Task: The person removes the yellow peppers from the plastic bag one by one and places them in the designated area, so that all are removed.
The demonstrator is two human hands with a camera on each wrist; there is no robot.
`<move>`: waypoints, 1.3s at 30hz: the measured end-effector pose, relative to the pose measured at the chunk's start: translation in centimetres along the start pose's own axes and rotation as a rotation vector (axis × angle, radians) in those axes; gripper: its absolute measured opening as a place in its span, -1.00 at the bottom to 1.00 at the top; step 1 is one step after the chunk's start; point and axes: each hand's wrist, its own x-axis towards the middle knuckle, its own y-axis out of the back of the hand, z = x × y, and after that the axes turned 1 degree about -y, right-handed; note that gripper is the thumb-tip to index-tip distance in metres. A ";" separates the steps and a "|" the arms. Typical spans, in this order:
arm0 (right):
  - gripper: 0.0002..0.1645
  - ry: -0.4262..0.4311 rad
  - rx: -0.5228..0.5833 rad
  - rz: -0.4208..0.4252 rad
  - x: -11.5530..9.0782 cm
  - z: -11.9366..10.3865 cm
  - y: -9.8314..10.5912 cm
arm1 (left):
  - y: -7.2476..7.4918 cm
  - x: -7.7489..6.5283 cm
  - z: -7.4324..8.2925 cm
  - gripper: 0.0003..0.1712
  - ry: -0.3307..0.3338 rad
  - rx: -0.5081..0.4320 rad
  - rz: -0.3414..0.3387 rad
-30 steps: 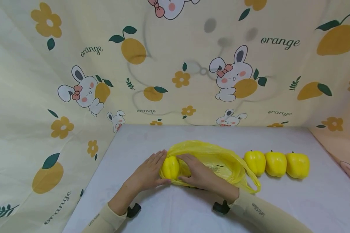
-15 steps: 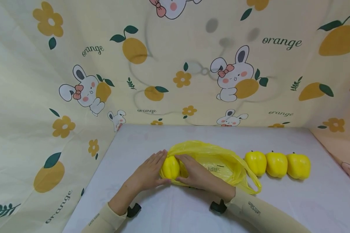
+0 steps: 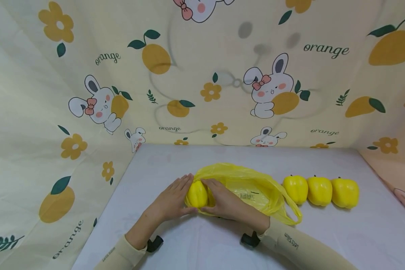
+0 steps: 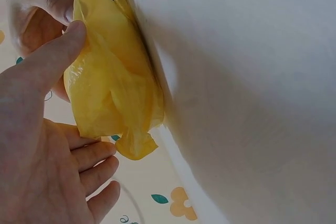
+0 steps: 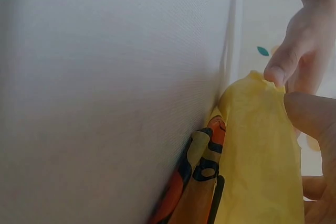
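A yellow bell pepper (image 3: 197, 194) sits upright inside the left end of a yellow plastic bag (image 3: 246, 178), whose mouth gapes upward on the table. My left hand (image 3: 171, 198) holds that end of the bag from outside, thumb at the near side (image 4: 113, 87) and fingers round the far side. From the right, my right hand (image 3: 227, 200) reaches into the bag and grips the pepper between thumb and fingers. In the right wrist view, the bag wall (image 5: 260, 156) hides the pepper and part of my right hand.
Right of the bag, three more yellow bell peppers (image 3: 320, 191) stand in a row, the nearest close to the bag's handle (image 3: 293, 210). A white cloth covers the table (image 3: 189, 243). A printed curtain (image 3: 202, 108) hangs behind and at both sides.
My right hand and forearm have shifted slightly left, closer round the pepper. My left hand, the bag and the row of peppers stay as they were.
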 end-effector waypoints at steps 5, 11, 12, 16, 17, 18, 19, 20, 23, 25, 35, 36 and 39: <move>0.13 -0.002 -0.013 -0.007 0.0 0.0 0.1 | -0.1 0.0 -0.1 0.29 -0.004 0.000 0.004; 0.12 0.014 -0.003 0.010 -0.3 0.0 0.3 | -0.2 -0.1 -0.1 0.29 -0.004 -0.002 0.010; 0.12 0.018 -0.001 0.013 -0.3 0.1 0.4 | -0.3 -0.1 -0.2 0.29 -0.004 -0.004 0.010; 0.11 0.024 0.011 0.026 -0.7 0.3 0.5 | -0.3 -0.1 -0.1 0.30 -0.005 -0.004 0.011; 0.11 0.021 0.012 0.026 -0.7 0.4 0.6 | -0.3 -0.1 -0.1 0.30 -0.006 -0.003 0.013; 0.11 0.017 0.015 0.026 -0.8 0.4 0.6 | -0.3 -0.1 -0.1 0.30 -0.005 0.000 0.012; 0.11 0.021 0.022 0.032 -0.9 0.4 0.7 | -0.3 -0.1 -0.1 0.30 -0.005 0.002 0.011; 0.11 0.019 0.024 0.035 -1.0 0.5 0.8 | -0.3 0.0 -0.1 0.30 -0.003 0.004 0.010; 0.10 0.021 0.031 0.042 -1.2 0.6 1.0 | -0.4 0.0 -0.2 0.29 -0.003 0.000 0.013; 0.09 0.027 0.039 0.050 -1.4 0.7 1.2 | -0.5 0.0 -0.2 0.29 -0.004 -0.003 0.011; 0.10 0.018 0.049 0.067 -2.7 1.1 2.2 | -0.4 0.0 -0.1 0.26 -0.029 0.001 0.018; 0.10 0.015 0.045 0.070 -2.9 1.1 2.4 | -0.4 0.0 -0.1 0.26 -0.029 -0.002 0.018; 0.11 0.002 0.041 0.078 -3.4 1.2 2.8 | -0.4 0.0 -0.1 0.27 -0.028 0.001 0.017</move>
